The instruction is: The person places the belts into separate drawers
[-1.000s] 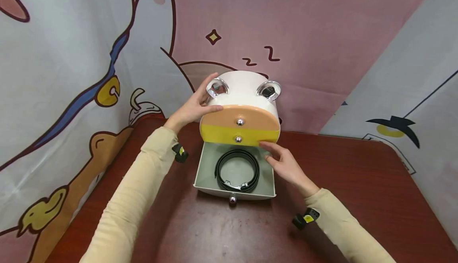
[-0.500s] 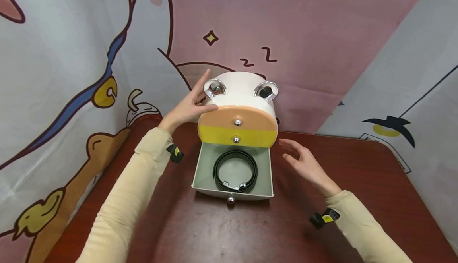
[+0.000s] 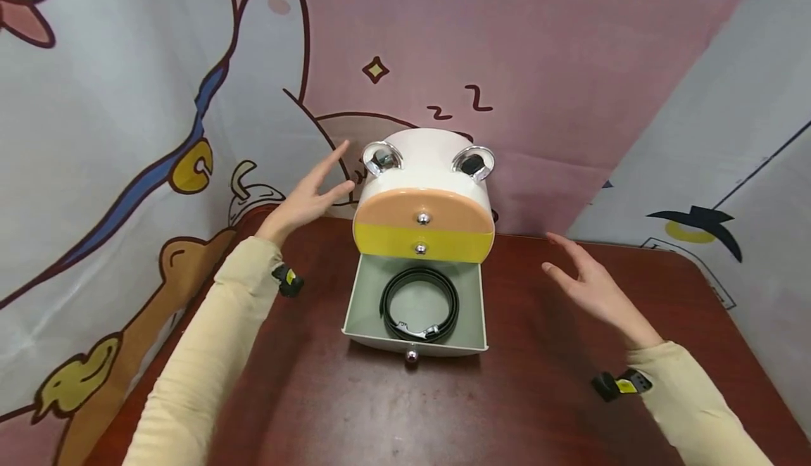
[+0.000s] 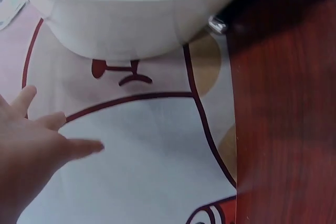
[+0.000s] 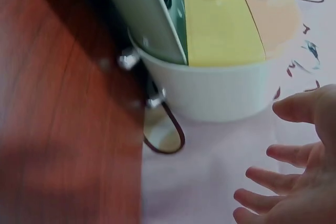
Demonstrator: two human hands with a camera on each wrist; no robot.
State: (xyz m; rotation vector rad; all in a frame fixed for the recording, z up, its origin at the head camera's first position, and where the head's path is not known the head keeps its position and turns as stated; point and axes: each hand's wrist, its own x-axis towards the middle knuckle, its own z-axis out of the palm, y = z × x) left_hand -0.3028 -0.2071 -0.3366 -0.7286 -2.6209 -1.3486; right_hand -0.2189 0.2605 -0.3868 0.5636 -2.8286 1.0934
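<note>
A small white drawer cabinet (image 3: 426, 170) stands at the back of the table, with two silver ring shapes like eyes on top. Its orange drawer (image 3: 393, 209) and yellow drawer (image 3: 386, 239) are closed. Pulled out below them is the grey-green bottom drawer (image 3: 475, 311), in which a coiled black belt (image 3: 455, 304) with a silver buckle lies. Left of the cabinet, apart from it, my left hand (image 3: 300, 205) has its fingers spread and holds nothing. My right hand (image 3: 595, 293) hovers over the table to the right, fingers extended, also holding nothing.
The reddish-brown wooden table (image 3: 355, 410) carries the cabinet. A cartoon-printed cloth (image 3: 538, 65) hangs close behind it and along the sides. Short silver feet (image 5: 156, 99) hold the cabinet up off the tabletop.
My left hand has let go of the cabinet's side and moved left. My right hand has drawn away from the yellow drawer's edge to the right. Cabinet and belt stay put.
</note>
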